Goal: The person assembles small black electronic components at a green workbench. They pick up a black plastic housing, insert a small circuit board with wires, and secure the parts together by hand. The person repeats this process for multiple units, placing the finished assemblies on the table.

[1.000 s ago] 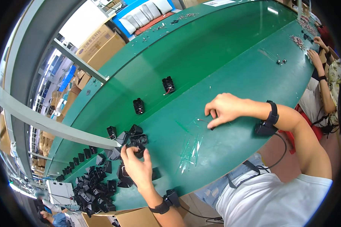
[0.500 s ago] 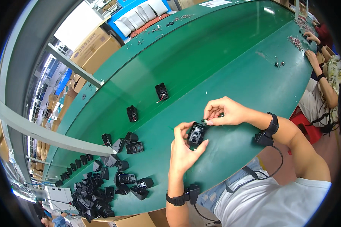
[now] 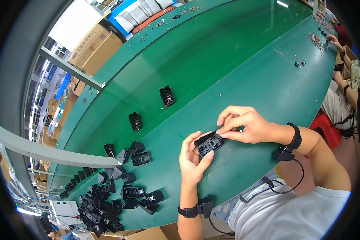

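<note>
Left hand (image 3: 193, 167) clamped on black housing (image 3: 209, 144); right hand (image 3: 251, 126) touching corner, grip unclear.

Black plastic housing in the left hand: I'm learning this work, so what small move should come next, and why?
Perhaps ease the right hand slightly inward over the black plastic housing, because the left hand holds it, open side showing, and the right meets its edge.
</note>
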Action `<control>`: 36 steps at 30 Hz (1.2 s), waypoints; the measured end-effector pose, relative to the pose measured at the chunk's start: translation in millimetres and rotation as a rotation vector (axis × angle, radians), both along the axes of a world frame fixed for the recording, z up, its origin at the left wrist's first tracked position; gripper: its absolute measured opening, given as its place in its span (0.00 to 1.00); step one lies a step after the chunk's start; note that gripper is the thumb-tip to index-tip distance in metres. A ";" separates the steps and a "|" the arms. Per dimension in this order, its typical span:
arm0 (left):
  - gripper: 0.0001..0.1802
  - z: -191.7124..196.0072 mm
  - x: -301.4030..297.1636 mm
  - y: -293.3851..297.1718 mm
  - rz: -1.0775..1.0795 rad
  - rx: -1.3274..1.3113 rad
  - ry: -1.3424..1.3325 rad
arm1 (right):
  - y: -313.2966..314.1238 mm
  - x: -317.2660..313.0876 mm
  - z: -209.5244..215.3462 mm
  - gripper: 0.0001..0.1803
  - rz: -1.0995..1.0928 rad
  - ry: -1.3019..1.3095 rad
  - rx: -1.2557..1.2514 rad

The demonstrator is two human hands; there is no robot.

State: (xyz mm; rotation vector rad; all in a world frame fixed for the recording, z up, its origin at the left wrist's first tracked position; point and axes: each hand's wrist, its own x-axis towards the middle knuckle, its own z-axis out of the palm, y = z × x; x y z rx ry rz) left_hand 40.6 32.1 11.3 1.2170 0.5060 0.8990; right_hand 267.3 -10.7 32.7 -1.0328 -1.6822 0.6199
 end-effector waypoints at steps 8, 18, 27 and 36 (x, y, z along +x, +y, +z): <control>0.30 0.0 -3.2 1.0 -0.017 -0.022 0.025 | -4.3 3.4 6.9 0.07 0.065 0.156 -0.203; 0.34 -7.8 0.5 -3.8 -0.136 -0.162 -0.049 | -15.4 -16.1 -4.0 0.06 0.040 0.030 0.057; 0.37 -7.8 3.0 -6.2 -0.119 -0.187 -0.016 | -21.2 -27.9 -4.8 0.06 0.043 0.104 -0.036; 0.39 -7.5 3.6 -7.0 -0.136 -0.195 -0.022 | -24.4 -29.8 -7.7 0.04 0.048 0.153 -0.080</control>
